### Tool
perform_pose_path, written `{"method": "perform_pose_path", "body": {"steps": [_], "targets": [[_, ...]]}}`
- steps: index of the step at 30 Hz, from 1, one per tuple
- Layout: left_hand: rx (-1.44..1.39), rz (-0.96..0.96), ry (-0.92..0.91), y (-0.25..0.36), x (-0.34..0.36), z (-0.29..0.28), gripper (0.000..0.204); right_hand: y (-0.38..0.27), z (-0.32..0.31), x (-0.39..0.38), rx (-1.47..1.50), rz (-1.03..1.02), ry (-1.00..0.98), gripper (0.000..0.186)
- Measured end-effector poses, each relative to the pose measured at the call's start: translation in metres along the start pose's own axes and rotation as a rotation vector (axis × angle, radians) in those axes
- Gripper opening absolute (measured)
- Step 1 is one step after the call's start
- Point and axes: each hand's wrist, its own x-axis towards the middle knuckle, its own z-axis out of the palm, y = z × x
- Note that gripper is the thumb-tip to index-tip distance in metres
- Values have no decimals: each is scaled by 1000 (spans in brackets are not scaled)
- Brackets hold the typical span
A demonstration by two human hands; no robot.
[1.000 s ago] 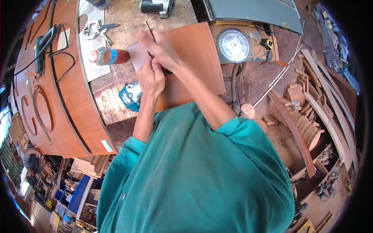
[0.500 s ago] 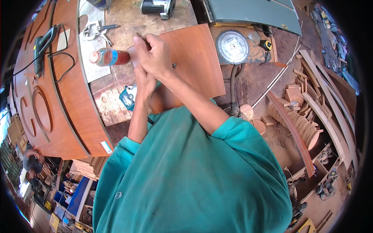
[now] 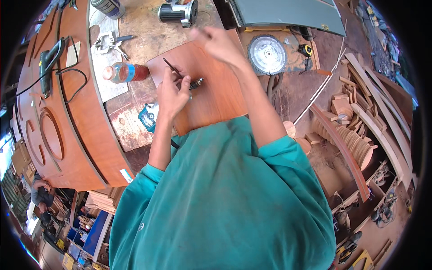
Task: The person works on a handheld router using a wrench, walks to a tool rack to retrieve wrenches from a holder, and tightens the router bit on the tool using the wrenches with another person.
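Note:
Over a brown wooden board [image 3: 211, 103], my left hand [image 3: 173, 94] is closed on a thin dark rod [image 3: 166, 62] that pokes up past its fingers. A small metal fitting [image 3: 198, 82] lies just right of that hand. My right hand [image 3: 216, 42] is raised near the board's top edge, its fingertips blurred, so I cannot tell what is in them. A teal power tool [image 3: 146, 118] is partly hidden behind my left forearm. A bottle of red liquid with a blue band [image 3: 130, 72] stands left of the board.
Locking pliers [image 3: 110, 44], a can [image 3: 108, 8] and a black-silver motor housing [image 3: 177, 13] lie at the back. Right are a saw blade [image 3: 265, 54], tape measure [image 3: 306, 50] and wood offcuts [image 3: 342, 108]. A heat gun [image 3: 47, 67] lies on orange panels [image 3: 81, 135]. Another person [image 3: 42, 198] is lower left.
My hands, together before, are now apart: the right has moved up and right, uncovering the rod in my left hand and the metal fitting. The left hand has shifted slightly downward.

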Motion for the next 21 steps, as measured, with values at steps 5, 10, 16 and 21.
{"method": "perform_pose_path", "body": {"steps": [5, 10, 16, 21], "targets": [[8, 59, -17, -10, 5, -4, 17, 67, 1, -3, -653, -80, -593, 39], [-46, 49, -26, -18, 6, -4, 15, 74, 5, -17, -386, 28, -748, 32], [-97, 49, -63, -15, 2, -2, 18, 114, 11, -20, -82, 6, -710, 18], [-33, 49, -67, -20, -1, -7, 18, 87, 10, -41, -134, -67, -608, 17]]}}
